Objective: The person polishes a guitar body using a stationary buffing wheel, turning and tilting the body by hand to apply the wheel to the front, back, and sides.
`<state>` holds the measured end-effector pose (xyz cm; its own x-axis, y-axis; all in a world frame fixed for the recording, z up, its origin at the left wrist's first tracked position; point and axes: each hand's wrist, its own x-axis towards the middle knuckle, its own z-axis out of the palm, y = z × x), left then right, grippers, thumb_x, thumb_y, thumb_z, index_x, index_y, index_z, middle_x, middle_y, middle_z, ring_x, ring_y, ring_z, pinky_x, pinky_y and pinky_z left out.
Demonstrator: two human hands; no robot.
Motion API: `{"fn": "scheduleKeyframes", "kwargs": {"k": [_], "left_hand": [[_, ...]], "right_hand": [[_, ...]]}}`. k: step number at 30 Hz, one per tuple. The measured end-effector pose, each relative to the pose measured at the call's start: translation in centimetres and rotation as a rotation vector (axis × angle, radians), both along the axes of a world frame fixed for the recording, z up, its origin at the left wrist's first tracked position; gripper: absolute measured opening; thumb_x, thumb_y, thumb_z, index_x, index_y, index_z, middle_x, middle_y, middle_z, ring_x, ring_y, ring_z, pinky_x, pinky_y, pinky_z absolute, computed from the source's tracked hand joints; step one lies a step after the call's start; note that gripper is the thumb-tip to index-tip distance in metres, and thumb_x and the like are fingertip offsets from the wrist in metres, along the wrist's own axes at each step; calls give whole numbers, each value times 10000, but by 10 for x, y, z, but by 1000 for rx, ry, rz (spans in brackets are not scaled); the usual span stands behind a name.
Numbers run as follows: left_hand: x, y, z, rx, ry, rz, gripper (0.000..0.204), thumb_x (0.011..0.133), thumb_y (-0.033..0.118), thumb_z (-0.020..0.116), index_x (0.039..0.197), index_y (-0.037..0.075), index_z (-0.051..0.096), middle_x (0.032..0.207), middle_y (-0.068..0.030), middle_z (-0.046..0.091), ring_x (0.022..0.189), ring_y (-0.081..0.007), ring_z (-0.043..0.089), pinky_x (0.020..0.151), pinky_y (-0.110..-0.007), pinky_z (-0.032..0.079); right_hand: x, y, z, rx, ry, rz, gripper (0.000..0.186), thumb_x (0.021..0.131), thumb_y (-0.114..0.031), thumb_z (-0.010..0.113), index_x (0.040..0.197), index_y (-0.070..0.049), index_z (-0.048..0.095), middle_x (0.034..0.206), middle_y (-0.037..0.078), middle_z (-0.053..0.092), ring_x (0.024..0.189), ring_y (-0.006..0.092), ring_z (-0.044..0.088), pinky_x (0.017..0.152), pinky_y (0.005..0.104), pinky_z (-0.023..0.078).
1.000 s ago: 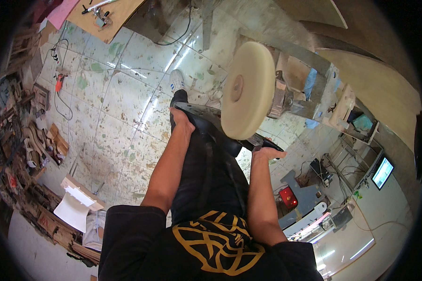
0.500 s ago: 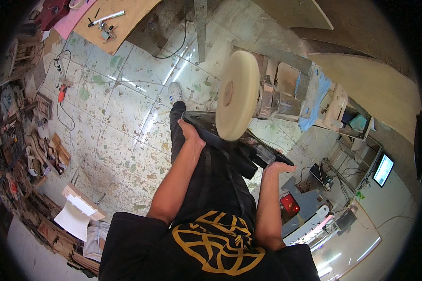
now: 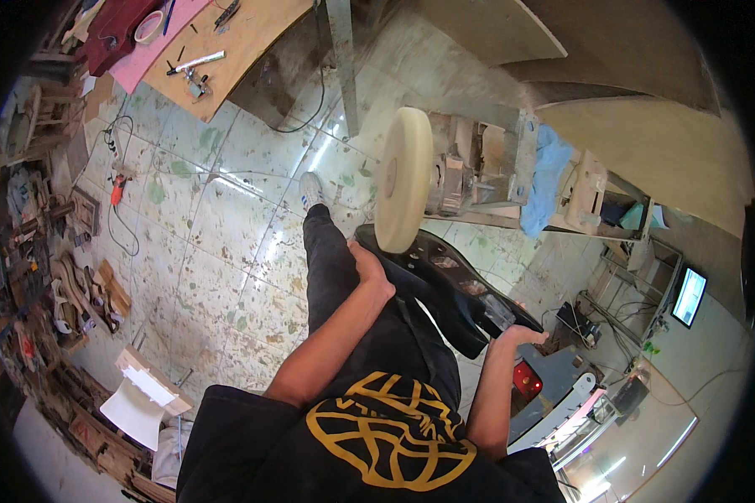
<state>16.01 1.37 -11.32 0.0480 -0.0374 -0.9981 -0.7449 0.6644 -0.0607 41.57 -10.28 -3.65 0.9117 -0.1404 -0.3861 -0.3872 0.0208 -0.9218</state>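
A glossy black guitar body [image 3: 466, 287] with cut-out cavities is held at a slant in front of my legs. My left hand [image 3: 369, 270] grips its left edge, fingers partly hidden behind it. At its right end, my right hand [image 3: 518, 337] supports the edge from beneath; part of its fingers is covered. A thick cream buffing wheel [image 3: 404, 180] stands upright just above the body. Its lower rim overlaps the body's upper left part in the view; whether they touch I cannot tell.
Behind the wheel are its motor [image 3: 451, 186] and a metal frame with a blue cloth [image 3: 547, 180]. A wooden table [image 3: 252, 42] bears small tools at upper left. An orange power tool [image 3: 117, 189] with a cord lies on the tiled floor. A lit screen [image 3: 689, 297] stands at right.
The guitar body has shifted right and toward me, and more of its face with the cavities shows. Both hands moved with it. The wheel appears slightly farther left as the view shifted.
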Motion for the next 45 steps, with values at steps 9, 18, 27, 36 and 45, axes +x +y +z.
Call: {"fn": "scheduleKeyframes", "kwargs": {"k": [9,18,27,36,45], "left_hand": [[22,-9,57,38,-86,-95,897,868,738,268,1502,108,191,1551,-99,222,1398,-313,256,1110,-574,131],[-5,-37,72,266,-122,67,733,907,685,250,1349,136,452,1399,-97,454,1268,-302,428,1058,-515,312],[-51,-27,137,338,71,192,703,945,642,224,1364,122,444,1407,-89,454,1270,-291,435,1068,-453,330],[-77,-11,163,400,189,229,766,923,668,149,1346,115,469,1390,-124,468,1234,-324,467,1053,-469,351],[-72,-4,109,416,43,207,751,928,661,146,1368,140,458,1395,-108,467,1252,-327,453,1049,-504,344]], "right_hand": [[41,-65,15,78,50,-70,943,808,-763,217,1097,96,478,971,232,569,897,365,572,847,507,487],[27,-78,23,265,214,-44,906,801,-768,237,1030,68,499,909,207,568,813,339,575,791,508,506],[-17,-35,17,274,422,84,836,803,-732,223,1031,16,519,901,190,568,799,343,572,747,488,511],[-39,2,-7,228,297,220,936,819,-717,193,1105,147,412,866,263,540,800,386,578,767,509,518],[-33,11,-3,298,220,103,853,831,-710,221,1147,55,430,900,219,529,796,344,557,757,483,511]]}}
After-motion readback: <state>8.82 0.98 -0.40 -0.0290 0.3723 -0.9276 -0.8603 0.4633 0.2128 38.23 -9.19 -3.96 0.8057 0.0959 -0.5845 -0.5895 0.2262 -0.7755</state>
